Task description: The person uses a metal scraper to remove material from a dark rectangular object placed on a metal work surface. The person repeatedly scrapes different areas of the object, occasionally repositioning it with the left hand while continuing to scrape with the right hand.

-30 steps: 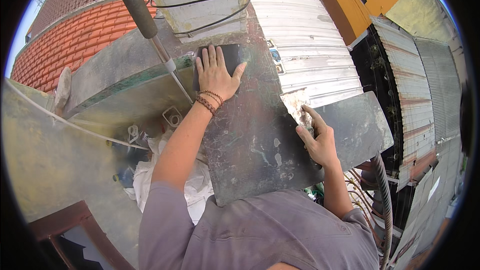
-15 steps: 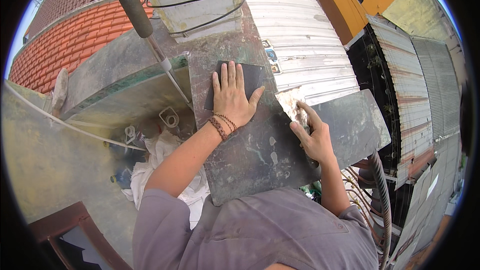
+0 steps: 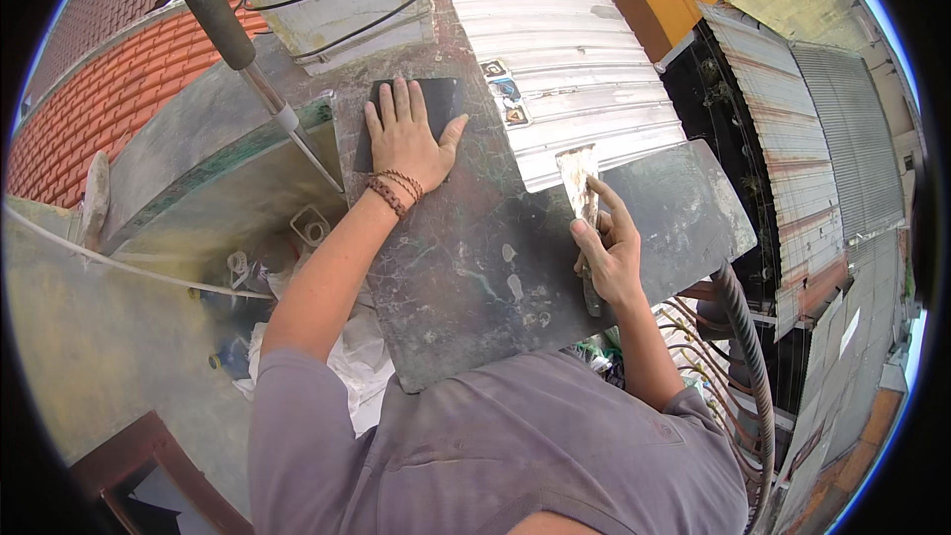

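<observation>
Up on a rooftop ledge, looking straight down at a big dark stone slab [image 3: 475, 267], scuffed and blotchy with pale smears. Left hand [image 3: 404, 139] laid flat near the far end of it, fingers spread a bit, palm pressing on a dark sheet of sandpaper [image 3: 441, 97] that pokes out past the fingertips and the thumb. Braided bracelets [image 3: 393, 188] round that wrist.

Right hand [image 3: 606, 256] over at the slab's right edge, wrapped around a putty knife [image 3: 579, 183], index finger stretched along the top toward the blade. Blade pale, caked with dried filler, pointing away from the body and lying over the seam between the slab and a second grey panel [image 3: 684, 208] sticking out to the right. Handle mostly hidden in the fist, only a bit showing below the palm. Can't tell if the blade tip actually touches the surface.

Around all that: corrugated metal roofing [image 3: 584, 59] just beyond the slab, with a few small stickers [image 3: 503, 94] near its corner. Red tiled roof [image 3: 109, 99] off to the left. Long pole with a dark grip [image 3: 213, 10] slanting down from top left, ending beside the slab's left edge. Crumpled white plastic bags [image 3: 347, 357] under the left arm. Grey hose [image 3: 753, 337] curling down on the right. Grey shirt [image 3: 495, 456] filling the bottom.
</observation>
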`<state>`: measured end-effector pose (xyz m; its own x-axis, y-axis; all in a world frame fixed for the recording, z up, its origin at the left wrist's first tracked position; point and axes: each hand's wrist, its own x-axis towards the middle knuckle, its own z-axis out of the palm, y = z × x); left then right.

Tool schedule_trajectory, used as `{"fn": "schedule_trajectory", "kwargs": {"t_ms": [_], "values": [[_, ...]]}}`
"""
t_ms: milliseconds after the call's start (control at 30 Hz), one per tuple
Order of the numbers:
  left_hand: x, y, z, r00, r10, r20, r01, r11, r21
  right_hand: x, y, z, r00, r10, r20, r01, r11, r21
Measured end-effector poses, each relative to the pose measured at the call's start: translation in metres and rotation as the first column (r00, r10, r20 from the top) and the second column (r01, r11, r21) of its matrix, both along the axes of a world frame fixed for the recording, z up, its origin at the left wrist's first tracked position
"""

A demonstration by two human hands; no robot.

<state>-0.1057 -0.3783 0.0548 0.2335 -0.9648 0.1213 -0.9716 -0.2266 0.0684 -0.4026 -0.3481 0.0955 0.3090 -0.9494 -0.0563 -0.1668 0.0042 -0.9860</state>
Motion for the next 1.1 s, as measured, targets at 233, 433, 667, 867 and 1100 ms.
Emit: {"fn": "schedule_trajectory", "kwargs": {"t_ms": [233, 433, 667, 867, 1100], "values": [[0.003, -0.019, 0.015, 0.992, -0.096, -0.078, 0.092, 0.995, -0.044, -0.035, -0.003, 0.008, 0.98, -0.102, 0.173, 0.073, 0.983, 0.169], [-0.095, 0.079, 0.013, 0.729, -0.642, -0.238, 0.657, 0.753, -0.02, -0.062, 0.008, 0.013, 0.994, -0.106, -0.018, 0.107, 0.97, 0.22], [-0.021, -0.003, -0.003, 0.969, -0.233, 0.083, 0.237, 0.97, -0.049, -0.079, 0.024, 0.007, 0.993, 0.048, -0.107, -0.032, 0.988, 0.149], [-0.046, 0.018, 0.009, 0.851, -0.524, -0.047, 0.52, 0.851, -0.08, -0.079, 0.021, 0.001, 0.989, -0.131, 0.072, 0.114, 0.973, 0.199], [-0.104, 0.1, 0.02, 0.631, -0.728, -0.269, 0.76, 0.65, 0.023, -0.078, 0.019, -0.004, 0.985, -0.149, 0.089, 0.132, 0.976, 0.172]]}}
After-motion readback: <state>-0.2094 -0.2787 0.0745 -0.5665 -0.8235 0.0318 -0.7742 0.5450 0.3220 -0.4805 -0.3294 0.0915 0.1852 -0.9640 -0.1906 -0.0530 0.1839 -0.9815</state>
